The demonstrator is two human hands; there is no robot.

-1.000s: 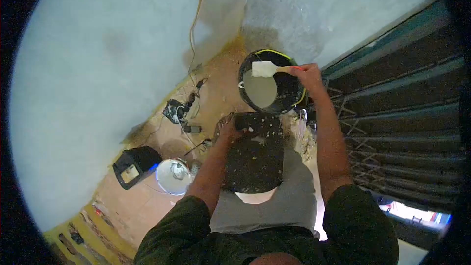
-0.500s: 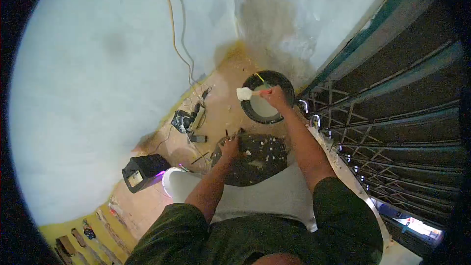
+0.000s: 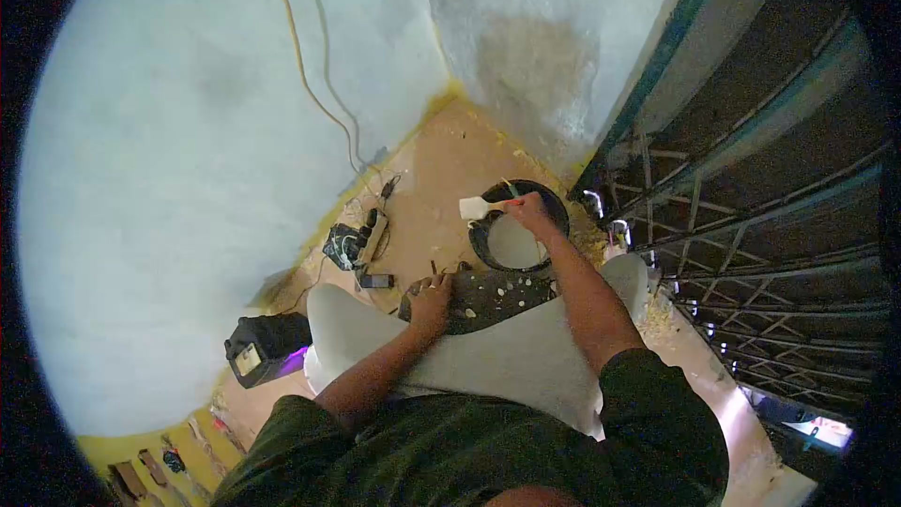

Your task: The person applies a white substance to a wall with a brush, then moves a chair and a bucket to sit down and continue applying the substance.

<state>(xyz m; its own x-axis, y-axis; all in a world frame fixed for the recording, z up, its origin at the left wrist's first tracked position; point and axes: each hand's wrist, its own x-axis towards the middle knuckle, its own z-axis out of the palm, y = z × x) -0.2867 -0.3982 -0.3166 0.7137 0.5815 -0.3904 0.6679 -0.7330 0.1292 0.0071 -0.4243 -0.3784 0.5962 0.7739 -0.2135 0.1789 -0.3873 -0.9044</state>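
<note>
Head view: from where I stand, the right hand (image 3: 532, 213) is pinching the brush (image 3: 474, 208) by its handle, pale bristles pointing left at the near side of the rim of the black bucket (image 3: 480, 243). The bucket sits on the floor (image 3: 441, 155) with pale liquid (image 3: 516, 245) inside. The left hand (image 3: 432, 304) lies on a dark speckled surface (image 3: 493, 299); whether its grip is clenched there, I can't tell. To my mind, bristles held low above the bucket would send drips back in; a wide swing left might spatter the power strip (image 3: 374, 237).
</note>
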